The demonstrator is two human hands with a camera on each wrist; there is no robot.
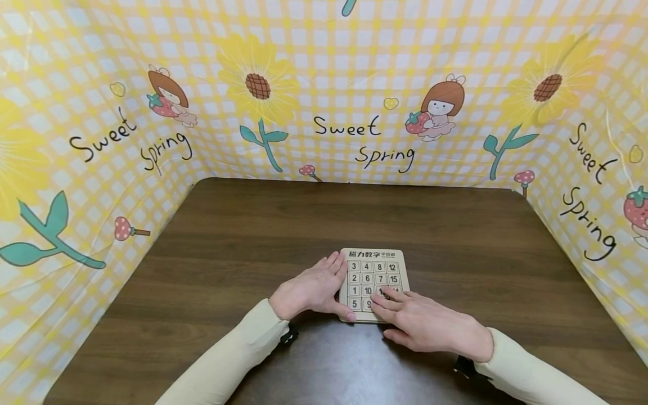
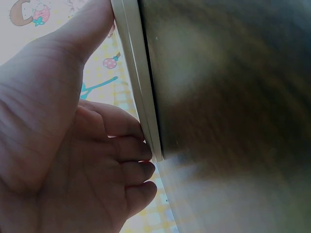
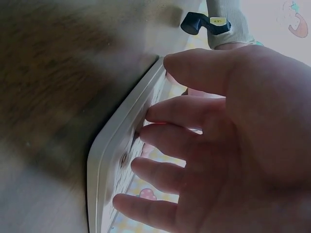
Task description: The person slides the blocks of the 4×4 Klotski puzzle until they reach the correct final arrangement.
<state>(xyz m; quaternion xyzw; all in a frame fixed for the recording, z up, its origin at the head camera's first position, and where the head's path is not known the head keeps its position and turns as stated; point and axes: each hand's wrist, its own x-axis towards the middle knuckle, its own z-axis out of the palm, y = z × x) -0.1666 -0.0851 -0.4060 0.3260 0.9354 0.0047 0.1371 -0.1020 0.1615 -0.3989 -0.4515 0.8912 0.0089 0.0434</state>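
Note:
A pale square sliding number puzzle lies flat, with Chinese characters printed along its far edge. Its two far rows read 3, 4, 8, 12 and 2, 6, 7, 15; the near right tiles are partly hidden. Along the puzzle's left side rests my left hand, fingers extended at the edge and thumb at the near left corner. In the left wrist view, those fingertips meet the puzzle's side. My right hand reaches over the near right part, its fairly straight fingers spread on the tiles. The right thumb sits by the near edge.
The puzzle is on a dark brown wooden table. A yellow checked cloth with flowers and lettering stands up around the back and sides. Dark straps show at both sleeve cuffs, the left strap and the right strap.

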